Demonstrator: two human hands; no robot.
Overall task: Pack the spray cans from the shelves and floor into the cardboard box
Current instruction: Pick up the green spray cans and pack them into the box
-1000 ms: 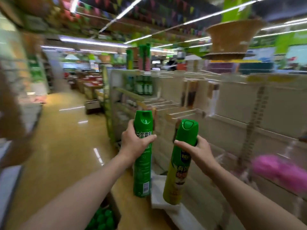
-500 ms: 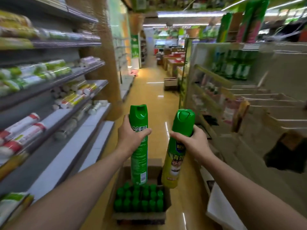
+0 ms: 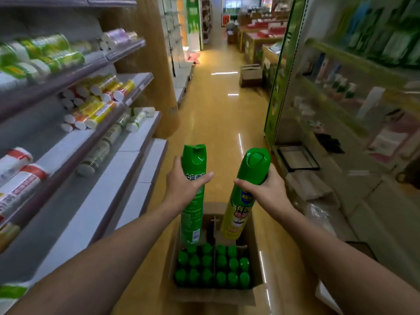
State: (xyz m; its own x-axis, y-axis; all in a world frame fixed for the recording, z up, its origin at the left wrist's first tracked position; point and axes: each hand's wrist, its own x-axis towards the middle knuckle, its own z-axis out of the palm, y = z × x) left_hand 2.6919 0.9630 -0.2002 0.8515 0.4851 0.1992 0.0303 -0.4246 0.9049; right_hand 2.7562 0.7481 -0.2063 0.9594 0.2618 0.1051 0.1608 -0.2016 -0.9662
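My left hand grips an all-green spray can near its cap, holding it upright. My right hand grips a yellow spray can with a green cap, tilted slightly to the right. Both cans hang above the far end of an open cardboard box on the floor below me. Inside the box stand several spray cans with green caps in rows, filling the near part. The far part of the box shows a bare divider.
Grey shelves on the left hold rolls and packs. A green-edged shelf unit stands on the right with blurred goods. The yellow aisle floor runs ahead, with another cardboard box farther on.
My view has swung from the right-hand shelves round and down to the aisle and the box. Both hands carry the cans, which now hang lower, right over the box's far end.
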